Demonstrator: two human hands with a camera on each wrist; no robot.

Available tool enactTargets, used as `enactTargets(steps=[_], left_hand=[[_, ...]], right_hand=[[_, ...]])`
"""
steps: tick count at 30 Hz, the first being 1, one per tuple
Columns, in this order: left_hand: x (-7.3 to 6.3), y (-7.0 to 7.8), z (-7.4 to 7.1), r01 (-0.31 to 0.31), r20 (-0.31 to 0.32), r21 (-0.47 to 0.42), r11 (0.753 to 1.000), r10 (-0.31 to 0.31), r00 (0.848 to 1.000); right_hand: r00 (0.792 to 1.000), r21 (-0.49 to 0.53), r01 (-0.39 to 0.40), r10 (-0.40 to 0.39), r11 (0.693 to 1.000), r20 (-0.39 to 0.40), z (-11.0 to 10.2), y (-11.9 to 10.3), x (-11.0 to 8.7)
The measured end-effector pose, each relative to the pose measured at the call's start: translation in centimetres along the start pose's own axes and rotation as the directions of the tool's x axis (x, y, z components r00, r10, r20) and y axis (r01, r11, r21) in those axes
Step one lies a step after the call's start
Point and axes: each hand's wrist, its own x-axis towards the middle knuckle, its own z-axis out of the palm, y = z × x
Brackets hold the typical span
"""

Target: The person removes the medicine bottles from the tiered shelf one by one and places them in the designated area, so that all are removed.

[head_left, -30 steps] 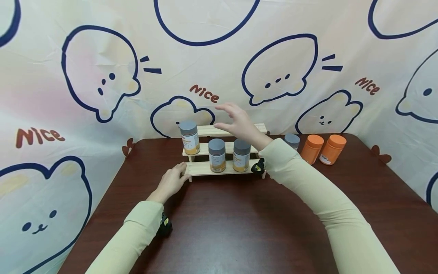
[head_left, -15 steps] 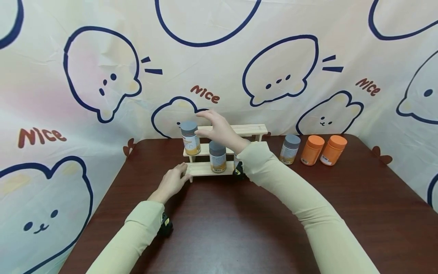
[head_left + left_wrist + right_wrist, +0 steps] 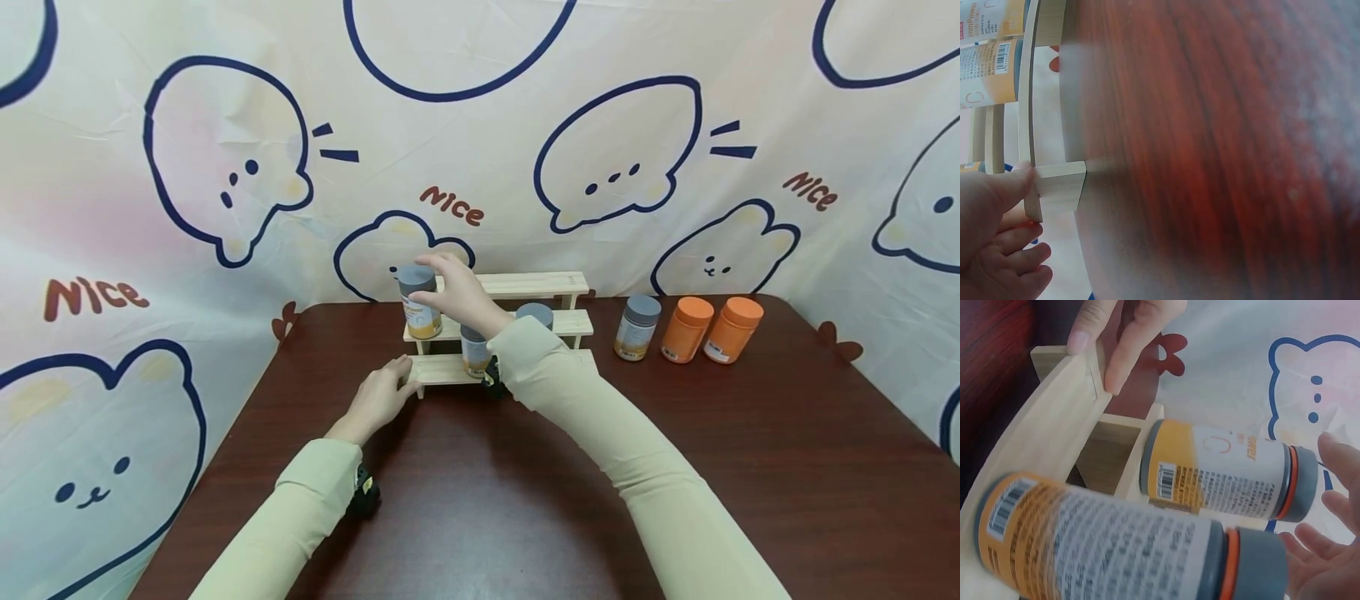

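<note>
A three-tier wooden display rack (image 3: 442, 369) stands on the table. In the head view, my left hand (image 3: 377, 397) grips the left end of its lowest board; the left wrist view shows the thumb (image 3: 1017, 182) on the board's edge. A grey-lidded supplement jar (image 3: 422, 318) stands upright at the left end of the middle tier. My right hand (image 3: 463, 292) is beside that jar's lid, fingers spread; the right wrist view shows a gap between fingers and lid. Two similar jars, one at left (image 3: 474, 354) and one at right (image 3: 535, 313), stand on the lowest tier, partly hidden by my right arm.
On the table right of the rack stand a grey-lidded jar (image 3: 637, 327) and two orange jars, one nearer (image 3: 686, 330) and one farther right (image 3: 732, 330). A cartoon-printed cloth (image 3: 495, 150) hangs close behind the rack. The brown table (image 3: 465, 500) extends in front.
My right hand has moved left and slightly down, from above the rack's middle to beside the left jar's lid. My left hand has stayed on the lowest board.
</note>
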Motion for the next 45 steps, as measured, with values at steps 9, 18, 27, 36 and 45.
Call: enactTargets(steps=[9,18,27,36,45], left_hand=[[0.0,0.0,0.0,0.008,0.015,0.007,1.0,-0.009,1.0],[0.0,0.1,0.0,0.021,0.022,0.011,1.0,-0.021,1.0],[0.1,0.0,0.1,0.003,-0.002,0.007,1.0,-0.003,1.0],[0.0,0.0,0.0,0.006,0.013,0.012,1.0,-0.006,1.0],[0.0,0.0,0.0,0.014,0.021,0.007,1.0,-0.015,1.0]], right_hand=[[0.998,0.002,-0.067,0.067,0.998,0.009,1.0,-0.3,0.7],[0.995,-0.021,-0.096,0.096,0.995,-0.01,1.6,-0.4,0.9],[0.995,-0.027,-0.092,0.092,0.995,-0.03,1.8,-0.2,0.8],[0.996,-0.03,-0.086,0.085,0.996,-0.029,1.7,-0.3,0.6],[0.997,-0.066,-0.069,0.068,0.995,-0.025,1.9,-0.1,0.6]])
